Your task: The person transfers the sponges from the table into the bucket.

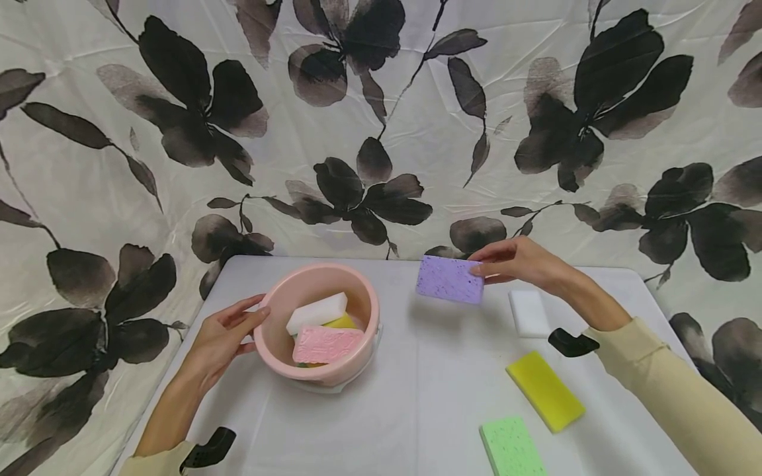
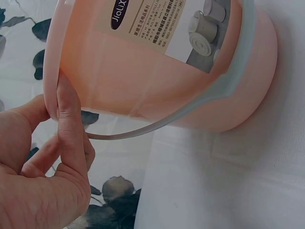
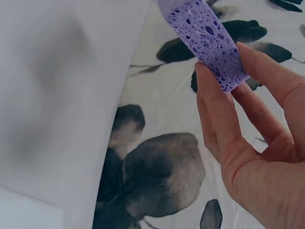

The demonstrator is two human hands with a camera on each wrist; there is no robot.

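Observation:
A purple sponge (image 1: pixel 450 280) with dark pores is held above the table by my right hand (image 1: pixel 519 264); in the right wrist view, thumb and fingers pinch one end of the sponge (image 3: pixel 207 43). My left hand (image 1: pixel 223 340) grips the rim of a pink bucket (image 1: pixel 270 344) at its left side, thumb and fingers on either side of the rim in the left wrist view. Inside the bucket lie a white sponge (image 1: pixel 317 313), a pink sponge (image 1: pixel 327 344) and a partly hidden yellow one (image 1: pixel 342 322). A pale handle (image 2: pixel 190 102) hangs against the bucket's outside.
On the white table (image 1: pixel 381 430), to the right, lie a white sponge (image 1: pixel 529 314), a yellow sponge (image 1: pixel 546 391) and a green sponge (image 1: pixel 512 447), cut off by the frame's lower edge. Behind the table hangs a floral cloth (image 1: pixel 440 132).

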